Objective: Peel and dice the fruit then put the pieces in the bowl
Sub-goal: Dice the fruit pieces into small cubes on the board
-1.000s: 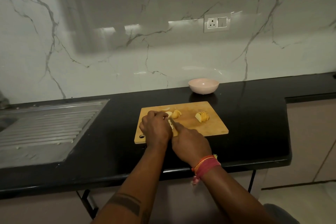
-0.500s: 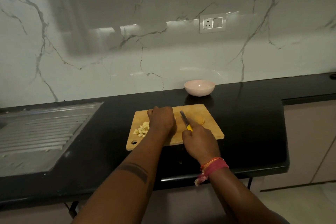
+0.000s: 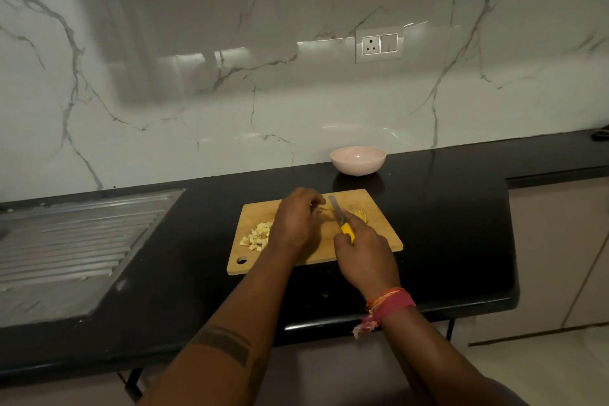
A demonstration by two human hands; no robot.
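Yellow-handled knife in right hand, blade pointing away-left

Since a second ago my left hand has gone from the board's left part to its far middle, uncovering a heap of pale diced fruit cubes. My right hand has carried the yellow-handled knife rightward toward the sliced fruit wedge.

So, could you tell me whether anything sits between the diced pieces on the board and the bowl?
Nothing stands on the counter in between. The diced pieces lie at the board's left; only the left hand and the knife currently cross the line to the bowl.
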